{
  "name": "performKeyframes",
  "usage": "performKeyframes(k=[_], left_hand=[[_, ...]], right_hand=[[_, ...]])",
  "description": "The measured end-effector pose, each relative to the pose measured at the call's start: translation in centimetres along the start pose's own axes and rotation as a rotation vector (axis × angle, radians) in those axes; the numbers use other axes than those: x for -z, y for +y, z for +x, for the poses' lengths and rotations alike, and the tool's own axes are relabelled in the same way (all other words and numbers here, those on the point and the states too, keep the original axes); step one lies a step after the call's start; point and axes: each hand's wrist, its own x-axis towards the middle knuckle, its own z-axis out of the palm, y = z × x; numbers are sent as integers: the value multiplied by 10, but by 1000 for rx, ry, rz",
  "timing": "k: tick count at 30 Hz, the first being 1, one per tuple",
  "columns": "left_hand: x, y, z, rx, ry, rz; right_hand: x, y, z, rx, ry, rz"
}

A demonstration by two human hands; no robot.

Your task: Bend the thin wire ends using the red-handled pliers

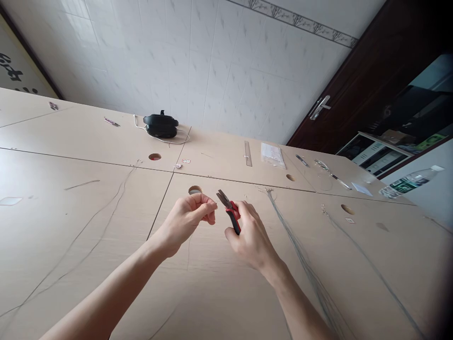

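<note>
One pair of pliers (pixel 230 211), red and black handles, held above the table (pixel 88 226) near its middle; the right hand (pixel 249 236) is closed around the handles, nose pointing up and left toward the left hand (pixel 189 219). Left hand: fingers pinched together on something too thin to identify (possibly a wire end; cannot tell), fingertips just beside the pliers' nose. One bundle of thin grey wires (pixel 300 255) runs along the tabletop to the right of the right hand; further single strands lie to the left and far right. Five round holes counted in the surface. Along the far edge: one black device (pixel 161 125) with a white cable, one ruler (pixel 247 153), one clear packet (pixel 272 155). One plastic bottle (pixel 410 182) at far right. Surface is light wood laminate in joined panels. Room: white tiled wall, dark wooden door (pixel 357 89).
</note>
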Motion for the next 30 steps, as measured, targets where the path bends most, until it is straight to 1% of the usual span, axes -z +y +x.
performKeyframes(k=[6,14,22,30], left_hand=[[3,3,0,5,32,-76],[2,1,1,-7,11,-89],[-1,1,1,-25,-46,-7],[-1,2,-2,4,-34,87]], right_hand=[[0,-1,0,-12,-24,21],[-1,-1,-2,-19,-78,36],[-2,-3,-1,-10,-80,15],[-2,-4,0,-43,-82,13]])
